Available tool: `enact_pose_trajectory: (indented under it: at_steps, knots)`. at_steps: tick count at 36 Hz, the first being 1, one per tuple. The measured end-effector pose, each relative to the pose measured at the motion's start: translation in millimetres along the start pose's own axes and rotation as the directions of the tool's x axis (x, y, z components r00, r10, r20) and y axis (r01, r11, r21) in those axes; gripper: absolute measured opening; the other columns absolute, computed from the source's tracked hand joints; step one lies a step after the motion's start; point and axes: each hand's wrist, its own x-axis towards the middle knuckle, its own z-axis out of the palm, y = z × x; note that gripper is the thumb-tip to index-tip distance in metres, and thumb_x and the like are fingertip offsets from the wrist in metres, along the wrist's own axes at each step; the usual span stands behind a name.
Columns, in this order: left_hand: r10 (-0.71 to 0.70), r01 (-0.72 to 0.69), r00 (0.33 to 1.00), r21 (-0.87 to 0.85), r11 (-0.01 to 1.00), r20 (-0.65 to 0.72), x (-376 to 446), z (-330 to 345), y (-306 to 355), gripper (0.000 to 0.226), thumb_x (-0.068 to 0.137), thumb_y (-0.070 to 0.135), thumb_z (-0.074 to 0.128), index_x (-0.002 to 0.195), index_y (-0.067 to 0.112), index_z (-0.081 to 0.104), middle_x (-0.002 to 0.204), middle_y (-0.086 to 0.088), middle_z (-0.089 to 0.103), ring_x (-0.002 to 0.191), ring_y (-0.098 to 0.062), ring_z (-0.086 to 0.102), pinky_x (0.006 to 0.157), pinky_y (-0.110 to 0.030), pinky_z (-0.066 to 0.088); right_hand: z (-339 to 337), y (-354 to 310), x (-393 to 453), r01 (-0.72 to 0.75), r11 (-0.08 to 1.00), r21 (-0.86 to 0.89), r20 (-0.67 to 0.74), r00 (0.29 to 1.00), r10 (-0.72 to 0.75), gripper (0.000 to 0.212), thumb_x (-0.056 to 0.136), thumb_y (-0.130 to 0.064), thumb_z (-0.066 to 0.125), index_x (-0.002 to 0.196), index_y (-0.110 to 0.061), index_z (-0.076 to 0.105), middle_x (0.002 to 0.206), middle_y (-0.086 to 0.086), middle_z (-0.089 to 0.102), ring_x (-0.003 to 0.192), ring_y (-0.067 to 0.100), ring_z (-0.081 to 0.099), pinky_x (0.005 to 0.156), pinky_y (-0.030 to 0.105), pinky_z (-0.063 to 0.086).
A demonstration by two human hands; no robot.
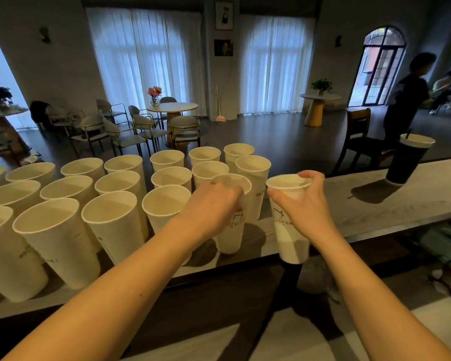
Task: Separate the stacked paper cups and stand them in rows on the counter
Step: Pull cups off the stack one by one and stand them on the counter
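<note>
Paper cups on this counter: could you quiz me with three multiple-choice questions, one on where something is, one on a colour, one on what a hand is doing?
1. Where does the dark cup stand?
A. Among the white rows
B. Alone at the counter's right end
C. On the floor

2. What colour are the cups in rows?
A. White
B. Red
C. Green

3. What is the right hand doing?
A. Hanging idle
B. Pressing flat on the counter
C. Holding a white cup near its rim

Answers: 1 B, it stands apart, far right. 2 A, all the rows are white. 3 C, fingers curl round the cup's top.
</note>
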Motion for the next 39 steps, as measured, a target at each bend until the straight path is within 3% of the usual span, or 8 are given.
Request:
enact_pose_trajectory:
  at_steps: [9, 15, 18, 22, 28, 32, 35, 39]
  knots:
    - [0.046, -0.046, 0.999, 0.051, 0.998, -0.004, 1.6, 14.5, -7.1, 0.018, 0.095, 0.022, 0.058, 0.111, 0.017, 0.059, 0.106, -0.006, 0.068, 0.096, -0.023, 0.065, 0.078, -0.035, 0.054, 27.0, 21.2, 10.7, 0.054, 0.997, 0.052, 0.017, 0.998, -0.055, 0.074, 0.086, -0.023, 0.077, 0.137, -0.021, 0.024, 0.137, 0.001, 0.035, 0.12, 0.015, 0.043, 0.072, 0.004, 0.039]
    - [-0.067, 0.059, 0.997, -0.157, 0.986, -0.042, -9.0, -4.2, -2.1, 0.054, 0.09, 0.039, 0.064, 0.138, 0.021, 0.047, 0.137, -0.002, 0.057, 0.125, -0.019, 0.051, 0.099, -0.035, 0.045, 22.8, 24.2, 9.2, 0.079, 0.994, -0.068, 0.0, 0.997, -0.08, 0.078, 0.081, -0.033, 0.083, 0.137, -0.022, 0.029, 0.142, 0.004, 0.036, 0.121, 0.018, 0.043, 0.088, 0.028, 0.041]
    - [-0.211, 0.166, 0.965, -0.261, 0.951, -0.153, -27.4, -21.2, -7.8, 0.053, 0.089, 0.04, 0.064, 0.135, 0.02, 0.048, 0.131, 0.002, 0.058, 0.121, -0.016, 0.05, 0.097, -0.03, 0.043, 16.8, 22.2, 4.9, 0.097, 0.989, -0.11, -0.011, 0.995, -0.099, 0.089, 0.075, -0.038, 0.086, 0.141, -0.022, 0.03, 0.143, 0.002, 0.035, 0.117, 0.012, 0.039, 0.089, 0.03, 0.04]
    - [-0.319, 0.295, 0.92, -0.134, 0.946, -0.227, -58.5, -24.7, -31.4, 0.039, 0.09, 0.044, 0.06, 0.12, 0.019, 0.051, 0.116, -0.001, 0.062, 0.105, -0.018, 0.056, 0.084, -0.032, 0.051, 13.8, 20.1, -0.6, 0.107, 0.984, -0.139, -0.011, 0.994, -0.11, 0.094, 0.073, -0.041, 0.087, 0.145, -0.024, 0.029, 0.146, 0.002, 0.034, 0.12, 0.014, 0.04, 0.093, 0.033, 0.042]
    - [-0.281, 0.285, 0.957, 0.05, 0.957, -0.068, -70.0, -18.9, -40.0, 0.039, 0.09, 0.049, 0.059, 0.117, 0.021, 0.052, 0.116, -0.001, 0.063, 0.104, -0.019, 0.059, 0.079, -0.029, 0.044, 10.3, 16.3, -5.5, 0.107, 0.976, -0.188, -0.072, 0.99, -0.122, 0.1, 0.074, -0.046, 0.085, 0.151, -0.022, 0.026, 0.159, 0.0, 0.017, 0.141, 0.024, 0.031, 0.109, 0.043, 0.038]
    - [-0.257, 0.255, 0.966, 0.159, 0.954, -0.008, -68.9, -13.9, -41.2, 0.039, 0.094, 0.042, 0.057, 0.124, 0.019, 0.047, 0.109, -0.006, 0.069, 0.101, -0.025, 0.063, 0.086, -0.036, 0.048, 17.0, -4.8, -15.2, 0.341, 0.899, -0.273, -0.233, 0.884, -0.406, 0.066, 0.084, -0.036, 0.076, 0.138, -0.011, 0.046, 0.153, 0.01, 0.029, 0.138, 0.025, 0.033, 0.111, 0.039, 0.036]
    - [-0.224, 0.219, 0.975, 0.186, 0.958, 0.006, -69.9, -11.2, -44.2, 0.037, 0.096, 0.037, 0.056, 0.126, 0.018, 0.047, 0.109, -0.006, 0.07, 0.102, -0.026, 0.064, 0.089, -0.037, 0.048, 33.6, -26.3, -26.0, 0.587, 0.73, -0.35, -0.042, 0.769, -0.638, 0.044, 0.09, -0.031, 0.066, 0.128, -0.009, 0.059, 0.133, 0.01, 0.056, 0.125, 0.024, 0.049, 0.107, 0.033, 0.037]
    - [-0.191, 0.185, 0.982, 0.183, 0.965, 0.013, -73.2, -11.5, -48.8, 0.041, 0.095, 0.029, 0.059, 0.132, 0.019, 0.043, 0.115, -0.004, 0.069, 0.108, -0.024, 0.063, 0.095, -0.035, 0.045, 57.8, -48.7, -39.7, 0.65, 0.662, -0.374, 0.31, 0.76, -0.571, 0.049, 0.092, -0.033, 0.07, 0.137, -0.02, 0.055, 0.136, 0.0, 0.059, 0.13, 0.017, 0.044, 0.112, 0.033, 0.028]
